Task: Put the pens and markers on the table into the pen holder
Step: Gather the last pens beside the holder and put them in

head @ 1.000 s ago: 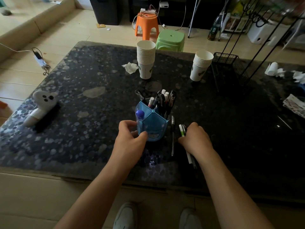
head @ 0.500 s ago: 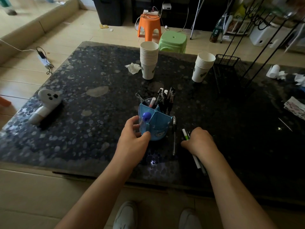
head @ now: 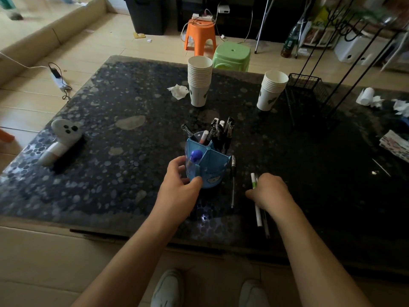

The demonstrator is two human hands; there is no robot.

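Note:
A blue pen holder [head: 212, 167] with divided compartments stands near the front of the dark speckled table [head: 110, 151]. Several pens and markers stick out of its far compartments, and a purple-capped marker [head: 195, 155] sits in its near left one. My left hand [head: 179, 185] grips the holder's left side. A black pen [head: 232, 180] lies on the table just right of the holder. My right hand [head: 269, 191] is closed over a white and green marker [head: 254, 185] and a dark pen beside it, both low on the table.
Two stacks of paper cups [head: 199, 83] [head: 271, 89] stand farther back, with a crumpled tissue [head: 178, 90] beside the left one. A black wire rack [head: 307, 91] is at the back right, a white ghost-shaped object [head: 59, 138] at the left. Papers [head: 396, 145] lie at the right edge.
My right hand has slid slightly to the right and toward me along the markers. My left hand keeps its grip on the holder. The camera has shifted a little.

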